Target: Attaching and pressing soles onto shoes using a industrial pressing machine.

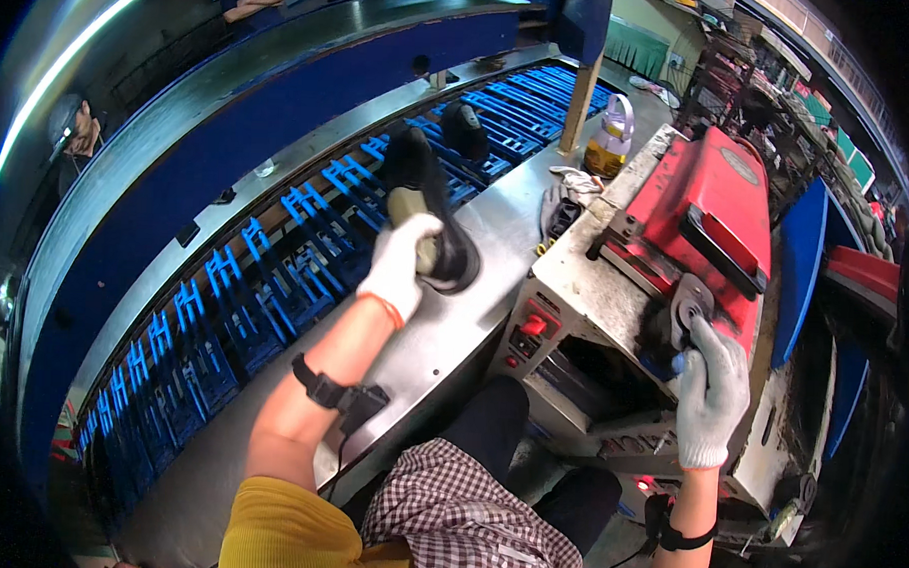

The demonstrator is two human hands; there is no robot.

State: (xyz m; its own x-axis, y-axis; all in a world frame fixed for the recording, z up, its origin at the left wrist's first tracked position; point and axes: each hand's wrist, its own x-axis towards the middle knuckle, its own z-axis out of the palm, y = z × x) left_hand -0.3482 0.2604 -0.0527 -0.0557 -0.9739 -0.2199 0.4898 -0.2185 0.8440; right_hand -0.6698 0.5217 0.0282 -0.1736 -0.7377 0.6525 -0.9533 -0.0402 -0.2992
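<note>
My left hand (pixel 400 267), in a white knit glove, is closed round the middle of a black shoe (pixel 454 239) with a pale olive part along its side. The shoe is tilted over the metal ledge and slightly blurred. My right hand (pixel 713 393), gloved too, pinches a grey, rounded piece (pixel 690 300) shaped like a shoe sole. That piece is at the front of the red-lidded machine (pixel 702 213), and dark bristly material (pixel 657 331) lies beside it. A small blue spot shows by the right fingers; what it is I cannot make out.
Blue slatted conveyor (pixel 317 219) runs along the left, with another dark shoe (pixel 464 129) on it. A metal ledge (pixel 496 235) borders it. A jug of yellow liquid (pixel 610 139) and gloves (pixel 568 198) stand near the machine. Two people (pixel 77 131) are beyond the conveyor.
</note>
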